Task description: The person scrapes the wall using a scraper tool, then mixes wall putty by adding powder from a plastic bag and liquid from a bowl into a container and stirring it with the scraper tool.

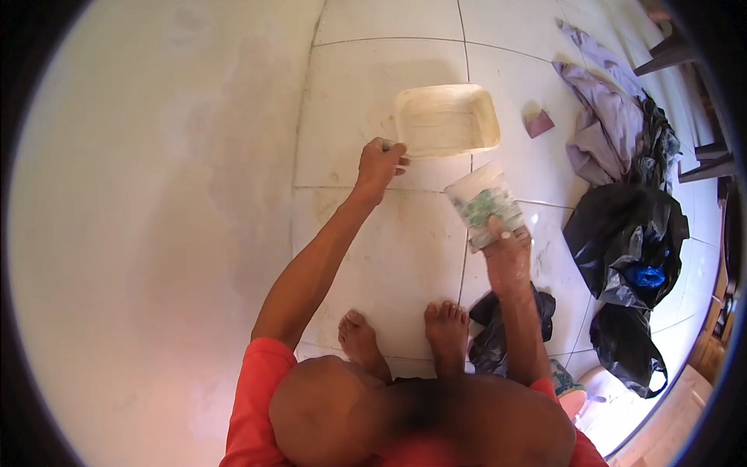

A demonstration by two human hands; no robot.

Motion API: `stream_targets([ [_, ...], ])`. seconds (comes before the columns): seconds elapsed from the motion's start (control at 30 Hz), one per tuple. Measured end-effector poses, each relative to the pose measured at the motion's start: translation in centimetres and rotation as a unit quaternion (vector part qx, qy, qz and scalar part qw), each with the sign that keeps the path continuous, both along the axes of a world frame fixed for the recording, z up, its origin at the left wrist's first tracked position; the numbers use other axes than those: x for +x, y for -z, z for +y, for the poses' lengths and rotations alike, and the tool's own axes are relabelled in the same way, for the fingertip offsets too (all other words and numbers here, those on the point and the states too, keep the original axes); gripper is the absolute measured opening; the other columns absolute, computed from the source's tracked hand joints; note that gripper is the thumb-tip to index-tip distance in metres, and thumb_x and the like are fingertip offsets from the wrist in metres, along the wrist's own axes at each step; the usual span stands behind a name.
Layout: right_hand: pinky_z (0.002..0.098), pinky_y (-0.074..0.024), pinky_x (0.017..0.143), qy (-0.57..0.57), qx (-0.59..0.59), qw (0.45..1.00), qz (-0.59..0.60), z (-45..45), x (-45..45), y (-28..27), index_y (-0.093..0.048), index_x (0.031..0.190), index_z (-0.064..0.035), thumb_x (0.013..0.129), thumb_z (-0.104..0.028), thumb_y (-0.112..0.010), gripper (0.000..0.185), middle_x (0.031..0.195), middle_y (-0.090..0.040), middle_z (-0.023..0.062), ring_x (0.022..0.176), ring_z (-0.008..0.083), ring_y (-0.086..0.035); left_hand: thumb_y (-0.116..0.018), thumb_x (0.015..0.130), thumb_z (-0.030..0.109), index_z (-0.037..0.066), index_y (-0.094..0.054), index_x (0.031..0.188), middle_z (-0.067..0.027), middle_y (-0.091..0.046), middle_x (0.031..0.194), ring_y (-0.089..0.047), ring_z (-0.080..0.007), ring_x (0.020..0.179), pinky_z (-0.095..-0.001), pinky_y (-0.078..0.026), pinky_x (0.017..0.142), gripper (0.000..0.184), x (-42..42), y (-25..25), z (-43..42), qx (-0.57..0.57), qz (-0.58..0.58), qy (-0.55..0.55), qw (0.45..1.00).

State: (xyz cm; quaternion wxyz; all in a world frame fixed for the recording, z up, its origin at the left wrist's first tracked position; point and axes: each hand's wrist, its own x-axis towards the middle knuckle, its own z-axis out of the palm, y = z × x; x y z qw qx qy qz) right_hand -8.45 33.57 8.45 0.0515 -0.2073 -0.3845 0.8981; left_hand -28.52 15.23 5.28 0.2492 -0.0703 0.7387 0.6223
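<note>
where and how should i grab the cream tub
I'd take the tub by its rim at the near-left corner, coming from the left. It sits open side up on the tiled floor, so the raised edge offers a pinch, and the left hand is right beside it.

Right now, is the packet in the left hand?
No, the right hand holds the packet.

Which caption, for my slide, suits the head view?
Left hand by a pale tub, right hand holding a packet, over tiled floor.
</note>
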Motion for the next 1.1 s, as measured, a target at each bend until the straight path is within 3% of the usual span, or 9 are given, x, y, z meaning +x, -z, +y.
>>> stream_targets([
  [0.1, 0.0306, -0.0540, 0.063, 0.042, 0.046, 0.998, 0.015, 1.8, 0.0, -2.8, -0.057, 0.121, -0.0026, 0.088, -0.015, -0.067, 0.037, 0.107, -0.066, 0.0063, 0.083, 0.0163, -0.065, -0.061, 0.091, 0.020, -0.001, -0.054, 0.097, -0.0102, -0.058, 0.097, -0.064, -0.0198, 0.091, -0.0369, -0.055, 0.082, 0.024, 2.4, -0.5, -2.1, 0.018, 0.050, -0.012, 0.999],
  [0.3, 0.0296, -0.0487, 0.062, 0.051, 0.110, 0.991, 0.050, 2.0, 1.3, -4.8, -0.058, 0.117, 0.0000, 0.088, -0.010, -0.067, 0.032, 0.102, -0.065, 0.0052, 0.080, 0.0137, -0.062, -0.054, 0.093, 0.017, 0.005, -0.048, 0.100, -0.0048, -0.055, 0.104, -0.056, -0.0174, 0.106, -0.0469, -0.049, 0.101, 0.015, 10.0, -3.0, -8.5, 0.078, 0.003, -0.028, 0.997],
  [0.47, 0.0276, -0.0477, 0.066, -0.030, 0.243, 0.970, -0.005, -0.7, 1.0, -2.1, -0.065, 0.110, 0.0035, 0.088, -0.010, -0.067, 0.026, 0.098, -0.067, 0.0065, 0.077, 0.0128, -0.060, -0.052, 0.093, 0.017, 0.009, -0.047, 0.101, -0.0023, -0.056, 0.102, -0.056, -0.0149, 0.107, -0.0473, -0.044, 0.105, 0.012, 13.8, -0.1, -12.9, 0.160, -0.069, -0.061, 0.983],
  [0.63, 0.0276, -0.0475, 0.067, -0.010, 0.199, 0.980, -0.021, -3.1, 0.6, -0.9, -0.067, 0.107, 0.0046, 0.090, -0.016, -0.067, 0.026, 0.092, -0.067, 0.0053, 0.076, 0.0104, -0.056, -0.059, 0.091, 0.014, 0.013, -0.049, 0.099, -0.0008, -0.059, 0.104, -0.055, -0.0142, 0.107, -0.0462, -0.038, 0.107, 0.013, 15.0, 0.9, -13.5, 0.233, -0.067, -0.093, 0.966],
  [0.73, 0.0266, -0.0467, 0.065, -0.002, 0.236, 0.972, -0.017, -2.9, 0.3, -1.0, -0.068, 0.105, 0.0044, 0.090, -0.017, -0.067, 0.026, 0.087, -0.066, 0.0039, 0.072, 0.0097, -0.054, -0.067, 0.085, 0.011, 0.014, -0.050, 0.099, -0.0058, -0.058, 0.120, -0.051, -0.0183, 0.119, -0.0457, -0.035, 0.108, 0.022, 15.4, -0.1, -13.4, 0.213, 0.011, -0.055, 0.975],
  [0.8, 0.0256, -0.0457, 0.064, -0.028, 0.281, 0.958, -0.048, -2.0, 0.5, -1.0, -0.067, 0.104, 0.0045, 0.090, -0.017, -0.067, 0.026, 0.084, -0.064, 0.0028, 0.070, 0.0090, -0.053, -0.074, 0.080, 0.008, 0.013, -0.047, 0.102, -0.0139, -0.044, 0.142, -0.042, -0.0219, 0.128, -0.0477, -0.035, 0.109, 0.036, 15.6, -1.7, -13.2, 0.187, 0.079, -0.026, 0.979],
  [0.93, 0.0230, -0.0425, 0.061, -0.073, 0.373, 0.918, -0.108, -2.0, 0.5, -1.8, -0.067, 0.103, 0.0051, 0.090, -0.018, -0.066, 0.027, 0.078, -0.060, 0.0001, 0.065, 0.0069, -0.049, -0.076, 0.078, 0.007, 0.013, -0.046, 0.109, -0.0168, -0.038, 0.146, -0.036, -0.0239, 0.136, -0.0465, -0.032, 0.111, 0.043, 15.9, -2.8, -13.2, 0.166, 0.073, -0.019, 0.983],
  [1.03, 0.0230, -0.0424, 0.061, -0.063, 0.352, 0.929, -0.097, -2.1, 0.6, -1.1, -0.067, 0.105, 0.0052, 0.090, -0.018, -0.066, 0.028, 0.080, -0.062, 0.0002, 0.067, 0.0061, -0.049, -0.077, 0.077, 0.009, 0.008, -0.043, 0.125, -0.0179, -0.035, 0.148, -0.035, -0.0254, 0.137, -0.0451, -0.031, 0.113, 0.059, 15.3, -2.3, -13.7, 0.132, 0.070, -0.020, 0.989],
  [1.1, 0.0235, -0.0437, 0.064, -0.063, 0.336, 0.935, -0.095, -2.7, 0.5, -0.7, -0.067, 0.107, 0.0055, 0.090, -0.017, -0.066, 0.028, 0.083, -0.063, 0.0007, 0.070, 0.0067, -0.051, -0.077, 0.077, 0.008, 0.000, -0.032, 0.141, -0.0177, -0.034, 0.148, -0.033, -0.0270, 0.138, -0.0423, -0.029, 0.114, 0.078, 15.1, -2.2, -14.1, 0.182, -0.006, -0.030, 0.983],
])
